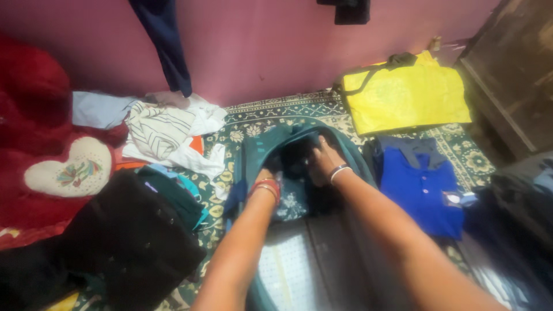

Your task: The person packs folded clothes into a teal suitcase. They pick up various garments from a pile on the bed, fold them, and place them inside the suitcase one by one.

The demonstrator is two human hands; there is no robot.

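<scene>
Two hands were recorded in the single head view, both pushed into the open mouth of a teal backpack (271, 151) that lay on a patterned rug (461, 151). Left hand (266, 174), wrist ringed with red bangles (266, 188), sat at the near lip of the opening, seemingly holding it wide; whether its fingers were closed could not be told. Right hand (322, 164), with a silver bangle (340, 171), lay spread and pressing on dark contents inside, fingers apart and clamped on nothing visible. The backpack lay flat with its mouth gaping toward the wall, probably so both hands could get in.

Items about it:
- blue collared shirt (420, 190), flat on the rug just right of the backpack;
- yellow tote bag (406, 98), beyond the shirt, against the pink wall (259, 46);
- white and striped clothes (167, 129), heaped to the left;
- black garment (132, 236), near left;
- red cushion with a heart patch (66, 167), far left.
</scene>
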